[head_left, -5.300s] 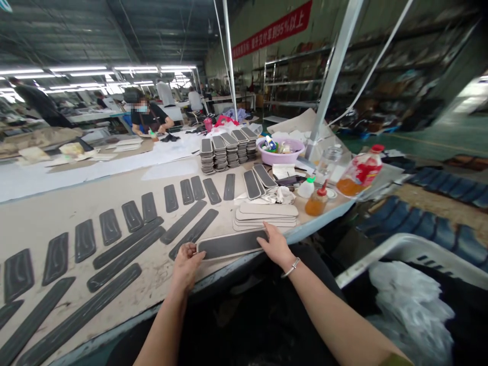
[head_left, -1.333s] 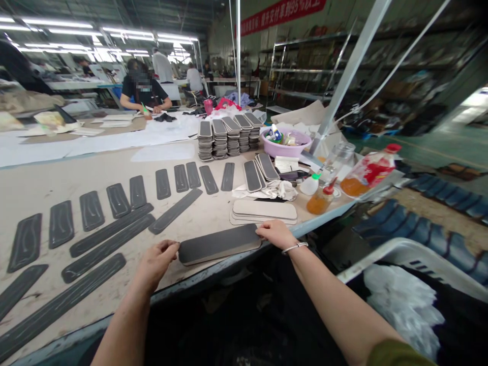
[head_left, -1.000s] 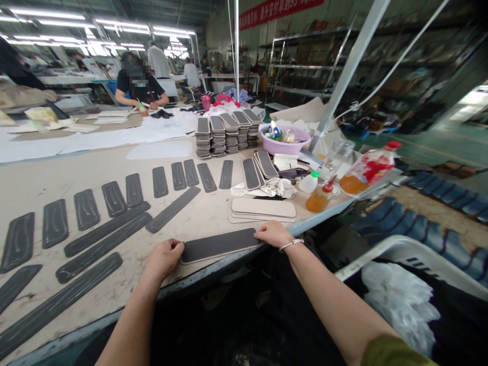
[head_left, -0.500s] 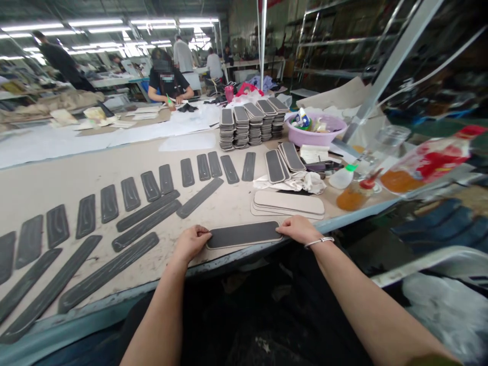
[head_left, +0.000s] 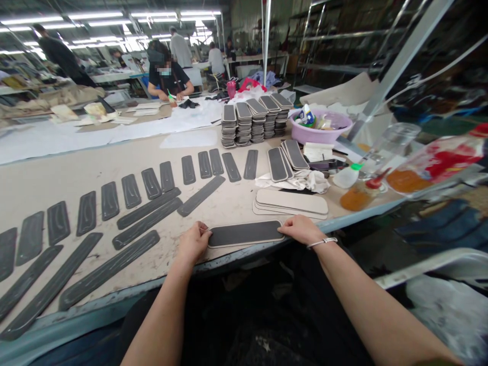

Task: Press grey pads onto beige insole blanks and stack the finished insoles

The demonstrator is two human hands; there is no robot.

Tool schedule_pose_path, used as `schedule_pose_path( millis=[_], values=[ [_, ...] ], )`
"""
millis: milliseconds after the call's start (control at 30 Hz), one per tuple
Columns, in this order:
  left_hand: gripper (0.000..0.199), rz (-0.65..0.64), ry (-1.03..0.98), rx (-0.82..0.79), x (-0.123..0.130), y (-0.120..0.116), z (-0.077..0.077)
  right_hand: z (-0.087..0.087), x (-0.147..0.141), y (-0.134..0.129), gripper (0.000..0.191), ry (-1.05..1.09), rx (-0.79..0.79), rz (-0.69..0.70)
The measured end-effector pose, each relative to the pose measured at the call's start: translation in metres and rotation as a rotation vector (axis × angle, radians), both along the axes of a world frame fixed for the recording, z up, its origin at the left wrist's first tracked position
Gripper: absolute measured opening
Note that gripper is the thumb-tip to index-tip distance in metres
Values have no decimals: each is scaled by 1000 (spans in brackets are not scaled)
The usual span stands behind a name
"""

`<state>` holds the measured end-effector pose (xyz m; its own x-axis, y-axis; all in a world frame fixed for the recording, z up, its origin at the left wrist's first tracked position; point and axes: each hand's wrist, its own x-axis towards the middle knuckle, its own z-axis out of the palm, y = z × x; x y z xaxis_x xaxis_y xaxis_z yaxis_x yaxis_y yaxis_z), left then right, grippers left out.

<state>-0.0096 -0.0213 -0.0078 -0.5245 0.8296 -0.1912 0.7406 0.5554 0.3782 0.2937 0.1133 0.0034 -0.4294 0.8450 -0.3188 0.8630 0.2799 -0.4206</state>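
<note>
A long dark grey panel with rounded ends and a beige border [head_left: 246,234] lies along the table's front edge. My left hand [head_left: 194,243] pinches its left end between thumb and fingers. At the opposite end, my right hand [head_left: 305,230] grips the right corner in the same way; a bracelet circles that wrist. Just behind the panel rest several beige strips [head_left: 292,202], loosely stacked. To the left, several glossy dark strips [head_left: 147,222] lie slantwise, with a row of shorter dark pieces [head_left: 130,190] beyond them.
Stacks of bordered pieces [head_left: 251,122] stand at the back, beside a purple basin [head_left: 320,129]. On the right are a jar of amber liquid [head_left: 356,198], a white bottle with a green cap [head_left: 346,176] and a tilted large bottle [head_left: 438,162]. A co-worker [head_left: 170,76] sits across the table.
The view has shifted slightly. Both hands stay at the two ends of the panel, and the panel lies in nearly the same place.
</note>
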Motion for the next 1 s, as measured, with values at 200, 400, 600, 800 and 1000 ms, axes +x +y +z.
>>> schedule_pose_path(
  millis=[200, 400, 600, 800, 1000],
  values=[
    [19, -10, 39, -49, 2, 5, 2, 2, -1, 0, 30, -7, 15, 6],
    [21, -7, 45, -83, -1, 8, 0, -1, -1, -1, 26, -18, 29, -28],
    [21, -8, 58, -110, -1, 8, 1, -3, -1, 0, 26, -46, 61, -12],
    [20, -11, 60, -109, 1, 8, 5, 1, -3, -1, 29, -86, 70, 27],
    [20, -8, 55, -113, 2, 8, 5, 4, -6, -3, 30, -141, 72, 26]
  ],
)
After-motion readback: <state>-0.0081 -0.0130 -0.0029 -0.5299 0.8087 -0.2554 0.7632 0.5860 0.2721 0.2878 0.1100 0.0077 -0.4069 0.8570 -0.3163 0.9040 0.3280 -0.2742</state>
